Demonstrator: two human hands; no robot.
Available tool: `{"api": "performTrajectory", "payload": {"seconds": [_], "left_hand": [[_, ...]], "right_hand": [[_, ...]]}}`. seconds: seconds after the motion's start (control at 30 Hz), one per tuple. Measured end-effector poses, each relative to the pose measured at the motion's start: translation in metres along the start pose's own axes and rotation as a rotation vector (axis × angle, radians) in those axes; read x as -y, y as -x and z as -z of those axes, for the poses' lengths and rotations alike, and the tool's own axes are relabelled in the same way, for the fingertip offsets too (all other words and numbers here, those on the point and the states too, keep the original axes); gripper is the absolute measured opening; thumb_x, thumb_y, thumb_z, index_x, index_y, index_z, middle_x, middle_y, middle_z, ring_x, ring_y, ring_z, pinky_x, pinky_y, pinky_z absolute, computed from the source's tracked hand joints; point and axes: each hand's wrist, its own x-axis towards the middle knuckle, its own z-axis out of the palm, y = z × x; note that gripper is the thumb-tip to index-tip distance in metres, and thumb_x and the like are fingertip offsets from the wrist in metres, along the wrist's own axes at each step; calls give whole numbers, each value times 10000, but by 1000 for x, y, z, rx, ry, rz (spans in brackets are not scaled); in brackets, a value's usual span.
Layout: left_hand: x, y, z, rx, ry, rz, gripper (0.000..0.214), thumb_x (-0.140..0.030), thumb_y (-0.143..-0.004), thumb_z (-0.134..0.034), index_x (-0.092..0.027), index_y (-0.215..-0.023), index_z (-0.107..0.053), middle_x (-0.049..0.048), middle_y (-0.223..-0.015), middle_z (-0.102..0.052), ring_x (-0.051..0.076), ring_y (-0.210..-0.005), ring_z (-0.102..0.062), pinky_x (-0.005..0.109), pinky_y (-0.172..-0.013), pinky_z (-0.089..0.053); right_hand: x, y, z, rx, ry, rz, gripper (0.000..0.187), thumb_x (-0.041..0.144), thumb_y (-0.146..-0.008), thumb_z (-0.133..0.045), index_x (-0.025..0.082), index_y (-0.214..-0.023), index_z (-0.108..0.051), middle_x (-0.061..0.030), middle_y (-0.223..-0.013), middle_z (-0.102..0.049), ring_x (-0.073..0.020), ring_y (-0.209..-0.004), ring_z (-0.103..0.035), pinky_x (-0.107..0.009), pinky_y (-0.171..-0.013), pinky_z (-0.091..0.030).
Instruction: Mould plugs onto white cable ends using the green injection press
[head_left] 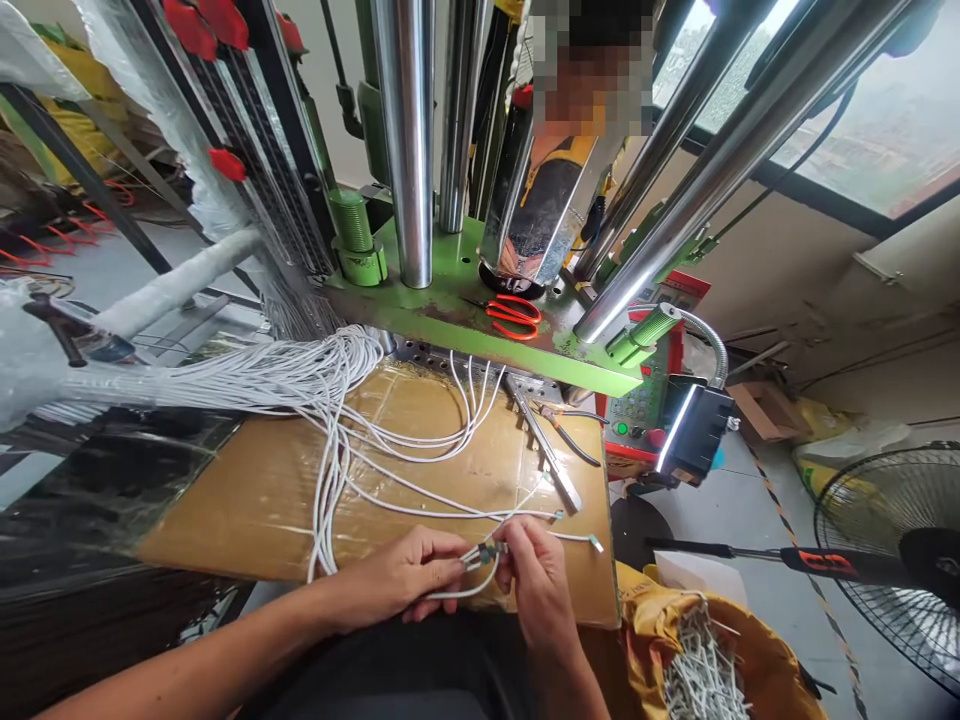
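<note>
My left hand (429, 572) is closed round several white cables (468, 560), whose ends stick out toward the right. Small dark green-and-metal connectors (487, 552) show at those ends, between my two hands. Fingers of my right hand (534, 562) pinch at a connector end, which they partly cover. A white cable loop hangs just below. More cables run over the brown cardboard (450, 490) from a thick white bundle (330, 365) at the left. Beyond my right hand, a cable end with a pale tip (596, 543) lies near the cardboard's right edge.
A green press plate (450, 325) with steel columns (409, 150) stands ahead, red-handled scissors (516, 312) on it. Pliers (574, 438) and a metal bar (551, 455) lie on the cardboard. Right are a work lamp (694, 435), a fan (892, 560) and a yellow sack (645, 630) of white scraps.
</note>
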Motion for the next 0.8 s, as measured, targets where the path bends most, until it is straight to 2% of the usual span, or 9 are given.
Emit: {"api": "performTrajectory", "payload": {"seconds": [0.03,0.1,0.2,0.3,0.4,0.5,0.67,0.73,0.8], "left_hand": [[0,-1,0,-5,-7,-21,440,-551,-913,-466,-153,-990,-636,-14,-729,-557,75,-512,-360,201,-461,-230],[1,-2,3,-39,-54,-53,427,-536,-919,-471,-150,-954,-650,-22,-706,-530,83,-551,-356,208,-497,-233],[3,3,9,-90,-179,-77,380,-493,-931,-474,-166,-958,-666,-6,-773,-573,120,-691,-457,216,-621,-321],[3,7,13,-80,-261,-84,365,-474,-941,-457,-180,-989,-668,16,-869,-620,160,-810,-518,236,-718,-365],[2,6,14,-67,-266,-81,373,-480,-936,-459,-170,-955,-666,17,-837,-605,160,-772,-506,235,-681,-359],[0,2,13,-78,-222,-85,348,-465,-921,-496,-157,-896,-657,2,-754,-547,136,-685,-443,225,-606,-317],[-4,-3,15,-26,-49,-76,362,-472,-912,-504,-145,-932,-657,-15,-682,-453,104,-578,-310,233,-511,-215],[-4,-6,16,-38,-54,-95,361,-465,-904,-520,-138,-930,-673,-8,-687,-468,108,-598,-330,235,-529,-231],[-1,-9,16,-59,-83,-133,339,-444,-882,-561,-132,-898,-692,-2,-697,-490,115,-631,-351,236,-559,-255]], "right_hand": [[-1,0,-2,-13,2,-2,333,449,-885,-587,169,-705,-589,70,-524,-432,-52,-448,-374,-188,-428,-272],[-1,-3,0,-181,-55,50,323,453,-881,-585,183,-703,-570,75,-545,-424,-57,-463,-367,-187,-436,-298],[8,-10,11,-422,-68,176,270,457,-883,-572,239,-1040,-608,34,-834,-585,-72,-585,-474,-209,-544,-419],[20,-15,23,-280,40,180,411,447,-893,-563,256,-1256,-555,-30,-1048,-610,-89,-642,-523,-244,-574,-447],[28,-16,26,-147,147,229,281,402,-902,-571,201,-1064,-680,-29,-878,-635,-100,-616,-521,-258,-581,-438],[30,-13,18,-36,316,280,231,374,-909,-570,227,-995,-727,-9,-774,-615,-122,-675,-547,-269,-648,-447],[18,-9,1,295,537,273,277,397,-945,-499,297,-1040,-740,-23,-859,-577,-158,-863,-578,-285,-802,-473],[11,-8,-3,275,571,241,342,406,-975,-424,305,-1199,-661,-51,-1062,-611,-185,-1057,-573,-320,-941,-457],[5,-6,-8,163,591,235,433,400,-995,-356,297,-1400,-466,-65,-1372,-506,-205,-1311,-432,-371,-1098,-354]]}}
